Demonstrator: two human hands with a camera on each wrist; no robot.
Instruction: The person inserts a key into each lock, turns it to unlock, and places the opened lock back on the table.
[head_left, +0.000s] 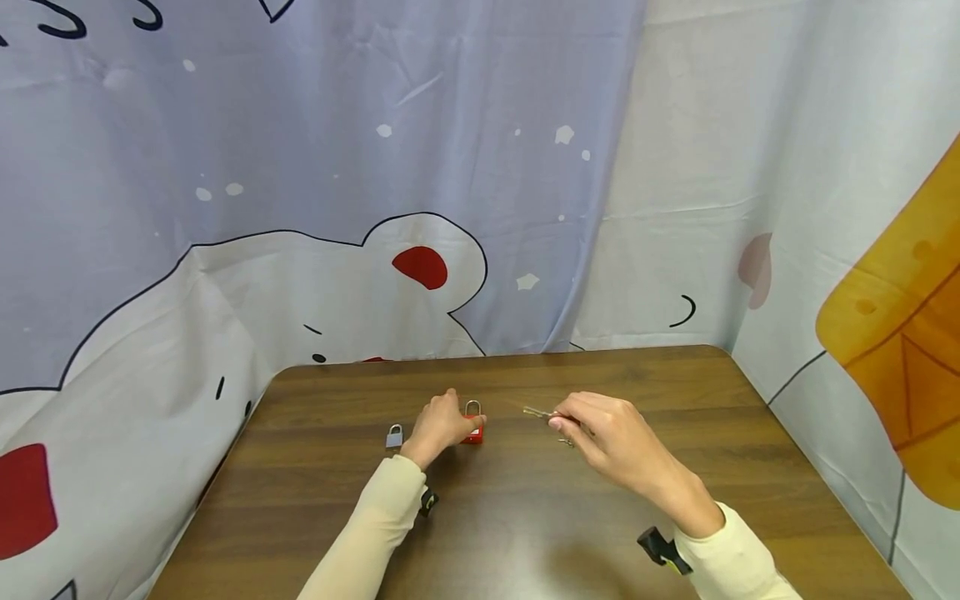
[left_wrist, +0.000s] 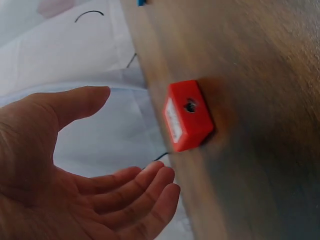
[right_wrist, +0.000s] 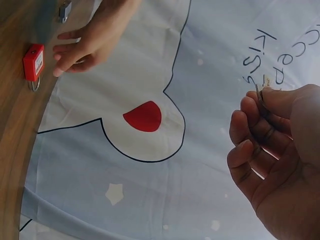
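A red padlock lies on the wooden table, its metal shackle toward the far edge; the keyhole end shows in the left wrist view. My left hand is spread over and beside this padlock. In the left wrist view, a gap separates the thumb and fingers of the left hand from the red padlock. Thumb and forefinger of my right hand pinch small keys above the table. To the left of the left hand sits a grey padlock.
Another small metal piece, perhaps a key, lies under the right hand. The brown table ends at a printed curtain behind it. At the top of the left wrist view, a small blue thing is cut off.
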